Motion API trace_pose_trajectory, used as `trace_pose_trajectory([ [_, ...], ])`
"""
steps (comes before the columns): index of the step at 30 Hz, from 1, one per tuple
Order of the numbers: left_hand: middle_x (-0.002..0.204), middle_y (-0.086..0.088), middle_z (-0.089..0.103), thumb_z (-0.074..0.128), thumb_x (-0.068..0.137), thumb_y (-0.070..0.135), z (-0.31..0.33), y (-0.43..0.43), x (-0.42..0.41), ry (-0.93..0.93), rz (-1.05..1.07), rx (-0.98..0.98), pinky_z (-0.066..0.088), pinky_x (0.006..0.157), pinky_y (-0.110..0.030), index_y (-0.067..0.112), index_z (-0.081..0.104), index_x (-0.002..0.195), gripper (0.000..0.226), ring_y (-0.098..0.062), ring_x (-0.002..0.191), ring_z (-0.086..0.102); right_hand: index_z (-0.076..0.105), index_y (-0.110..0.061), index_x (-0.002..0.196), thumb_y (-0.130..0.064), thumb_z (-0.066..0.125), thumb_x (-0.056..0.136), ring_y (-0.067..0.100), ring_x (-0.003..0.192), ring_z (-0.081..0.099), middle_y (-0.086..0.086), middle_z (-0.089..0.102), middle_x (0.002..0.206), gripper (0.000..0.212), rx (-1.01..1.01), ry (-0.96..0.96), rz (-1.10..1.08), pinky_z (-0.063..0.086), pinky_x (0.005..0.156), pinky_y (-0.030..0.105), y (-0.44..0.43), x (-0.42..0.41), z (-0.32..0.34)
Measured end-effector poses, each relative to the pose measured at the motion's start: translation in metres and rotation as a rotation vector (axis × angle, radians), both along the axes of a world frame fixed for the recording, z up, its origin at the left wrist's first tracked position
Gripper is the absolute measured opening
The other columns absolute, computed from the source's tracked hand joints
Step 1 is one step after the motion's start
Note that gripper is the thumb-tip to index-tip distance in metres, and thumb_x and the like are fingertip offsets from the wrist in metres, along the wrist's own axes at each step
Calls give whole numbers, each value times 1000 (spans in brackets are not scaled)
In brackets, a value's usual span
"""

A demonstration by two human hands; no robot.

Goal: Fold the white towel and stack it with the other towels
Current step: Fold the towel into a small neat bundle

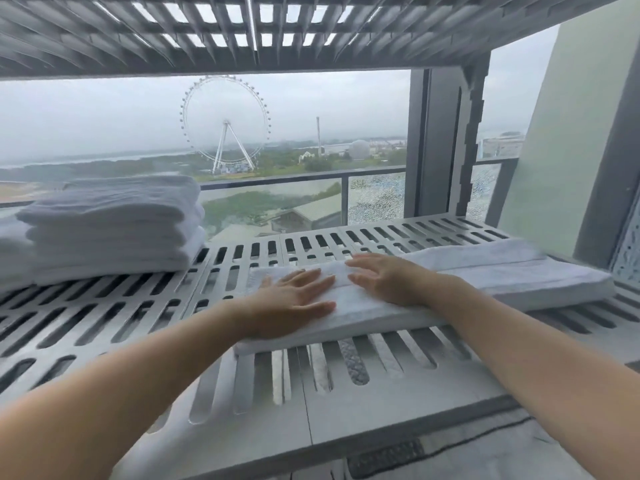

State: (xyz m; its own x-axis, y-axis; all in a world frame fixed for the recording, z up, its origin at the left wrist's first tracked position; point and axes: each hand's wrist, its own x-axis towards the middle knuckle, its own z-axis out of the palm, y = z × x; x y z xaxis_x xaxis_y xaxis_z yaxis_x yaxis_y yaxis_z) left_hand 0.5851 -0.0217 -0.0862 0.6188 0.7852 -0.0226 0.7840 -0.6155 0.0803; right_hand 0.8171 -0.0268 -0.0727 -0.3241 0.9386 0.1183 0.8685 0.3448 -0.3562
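Observation:
A white towel (485,275) lies folded into a long narrow strip across the slotted grey shelf (104,306), running from the middle to the right. My left hand (294,299) rests flat on the strip's left end, fingers spread. My right hand (388,278) lies flat just right of it, palm down on the towel. Neither hand grips the cloth. At the far left of the shelf stands a stack of folded white towels (114,226), apart from the strip.
A second slotted shelf (242,32) hangs close overhead. Behind the shelf a window shows a balcony railing (311,178) and a dark frame post (443,143). A pale wall (554,133) stands to the right. Bare shelf lies between the stack and the strip.

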Motion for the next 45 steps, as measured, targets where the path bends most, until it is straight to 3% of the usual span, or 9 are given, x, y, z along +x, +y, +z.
trace_pose_trajectory([
  [4, 157, 11, -8, 0, 70, 83, 3, 2, -6, 34, -28, -27, -5, 114, -57, 51, -7, 140, 77, -12, 143, -9, 59, -19, 122, -36, 45, 95, 15, 112, 58, 0, 62, 125, 35, 152, 128, 54, 45, 95, 31, -23, -22, 2],
  [15, 155, 9, 21, 29, 93, 56, 15, -26, -42, -29, -189, -4, 15, 117, -36, 46, 23, 141, 50, -15, 140, 23, 74, -29, 90, -39, 64, 80, 18, 95, 65, 0, 71, 107, 17, 372, 19, -302, 52, 85, 31, -47, -42, 0],
  [20, 148, 16, 34, 54, 84, 54, 22, -39, -72, -30, -260, 82, 28, 112, -31, 47, 34, 137, 57, -8, 132, 38, 70, -26, 106, -41, 58, 87, 11, 111, 59, -6, 65, 119, 27, 227, 144, -132, 42, 98, 29, -62, -44, -6],
  [24, 148, 14, 36, 61, 78, 32, 21, -42, -82, -50, -269, 86, 28, 112, -27, 40, 35, 139, 67, -9, 133, 38, 38, -38, 138, -68, 34, 85, 13, 137, 29, -9, 32, 150, 60, 72, -125, -82, 22, 112, 37, -69, -58, -12],
  [28, 143, 9, 44, 59, 76, 20, 21, -41, -84, -93, -282, 97, 28, 111, -22, 36, 42, 137, 65, -8, 130, 41, 26, -38, 143, -85, 35, 65, 8, 141, 17, -12, 20, 154, 92, 27, -170, -85, 13, 112, 32, -74, -66, -10],
  [31, 135, 9, 54, 61, 80, 19, 23, -36, -86, -123, -281, 144, 32, 106, -19, 33, 49, 131, 55, -8, 122, 49, 23, -40, 143, -76, 49, 73, 8, 141, 16, -13, 18, 155, 83, 16, -189, -70, 12, 111, 31, -74, -67, -7],
  [36, 117, 7, 65, 58, 83, 20, 30, -32, -83, -156, -270, 260, 50, 88, -36, 28, 60, 118, 36, -14, 105, 60, 30, -47, 139, -67, 59, 73, 15, 138, 25, -10, 24, 153, 75, 25, -140, -75, 20, 112, 39, -76, -70, -4],
  [41, 105, 7, 69, 57, 79, 18, 33, -33, -85, -251, -275, 303, 51, 82, -36, 25, 64, 109, 31, -13, 96, 62, 47, -44, 129, -61, 59, 76, 14, 117, 49, -11, 52, 133, 56, 123, -90, 11, 39, 97, 37, -80, -99, -4],
  [45, 120, 6, 59, 58, 69, 24, 28, -30, -97, -108, -171, 223, 50, 86, -36, 24, 51, 124, 55, -17, 107, 56, 63, -19, 86, -45, 49, 88, 19, 81, 59, -2, 65, 88, 30, 230, -12, 22, 49, 72, 38, -77, -112, -5],
])
